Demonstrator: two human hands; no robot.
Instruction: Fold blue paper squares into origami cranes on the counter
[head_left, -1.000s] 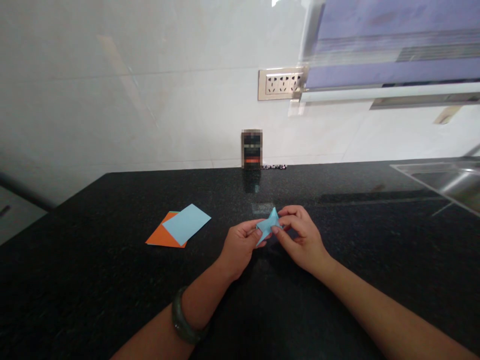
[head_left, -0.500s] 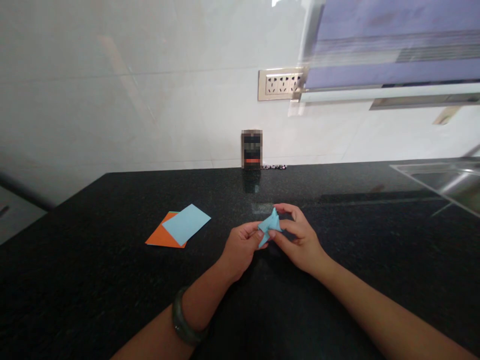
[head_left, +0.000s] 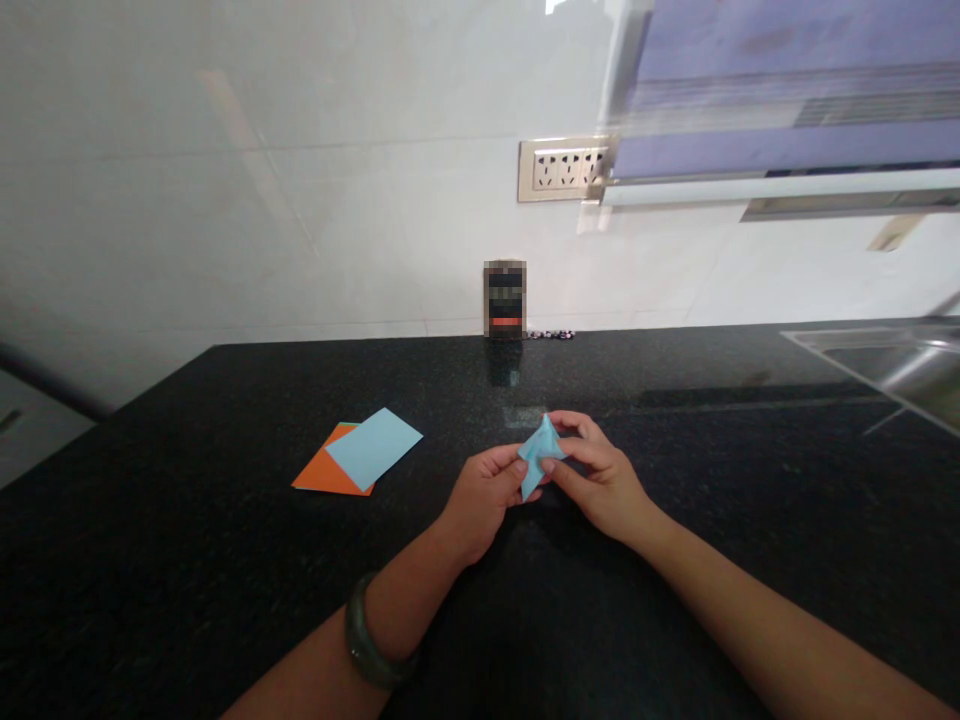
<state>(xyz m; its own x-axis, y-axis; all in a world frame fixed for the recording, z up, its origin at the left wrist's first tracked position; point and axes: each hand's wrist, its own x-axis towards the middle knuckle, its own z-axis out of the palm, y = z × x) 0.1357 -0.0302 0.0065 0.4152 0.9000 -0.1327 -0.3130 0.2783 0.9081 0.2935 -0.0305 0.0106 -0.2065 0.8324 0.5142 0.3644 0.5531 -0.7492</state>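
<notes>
Between my hands is a small folded light blue paper (head_left: 538, 448), pointed at its top and bottom. My left hand (head_left: 486, 500) pinches its left side, thumb in front and fingers behind. On the right, my right hand (head_left: 607, 485) holds the paper with its thumb low on the front and its fingers along the right edge and upper tip. The folds behind the paper are hidden. To the left of my hands, a flat light blue sheet (head_left: 376, 447) overlaps an orange sheet (head_left: 328, 474) on the counter.
The black speckled countertop (head_left: 225, 560) meets a pale tiled wall. Against it stands a blurred-out dark phone-like object (head_left: 505, 298) with a beaded strap (head_left: 551, 335). A metal sink (head_left: 900, 365) is at the right, and a socket panel (head_left: 562, 170) is on the wall.
The folded paper has flattened and shows a broader, diamond-like face. My right thumb and fingers have shifted slightly on it. The sheets on the counter lie as before.
</notes>
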